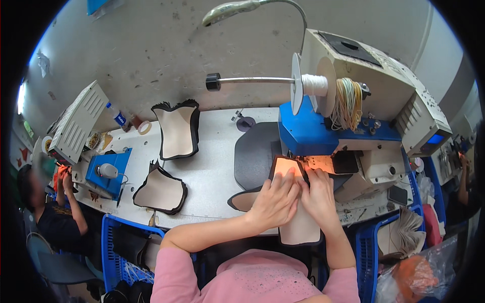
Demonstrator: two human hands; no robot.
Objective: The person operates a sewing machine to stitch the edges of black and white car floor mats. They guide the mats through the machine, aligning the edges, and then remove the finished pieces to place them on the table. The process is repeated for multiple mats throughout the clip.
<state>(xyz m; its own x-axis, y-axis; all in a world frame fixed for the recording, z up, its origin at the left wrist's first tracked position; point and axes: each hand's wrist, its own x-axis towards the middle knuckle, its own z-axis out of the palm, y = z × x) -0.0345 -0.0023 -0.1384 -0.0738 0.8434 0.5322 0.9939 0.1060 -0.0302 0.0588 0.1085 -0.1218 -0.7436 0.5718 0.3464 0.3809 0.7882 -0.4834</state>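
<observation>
Pink shirt fabric [257, 272] lay nearest the camera, on the wearer's side of the blue machine head [307, 132]. The left hand [275, 201] rested flat on the pale, black-edged panel [301, 227], fingers extended toward the machine head and slightly apart. The right hand [319, 192] bore on the panel's right side; whether it pinched the edge could not be determined. The panel lay beneath both hands, its far end lit orange near the machine head, its near end projecting toward the wearer. A second dark-edged piece [245, 201] lay near-left of the machine head, partly behind the left hand. Left of the machine head, past a dark gray plate [255, 154], lay a far stack [177, 132] and a near stack [159, 191]. White thread [314, 85] was spooled above the machine head. Well left of it, a co-worker [56, 222] sat at another machine [78, 121].
</observation>
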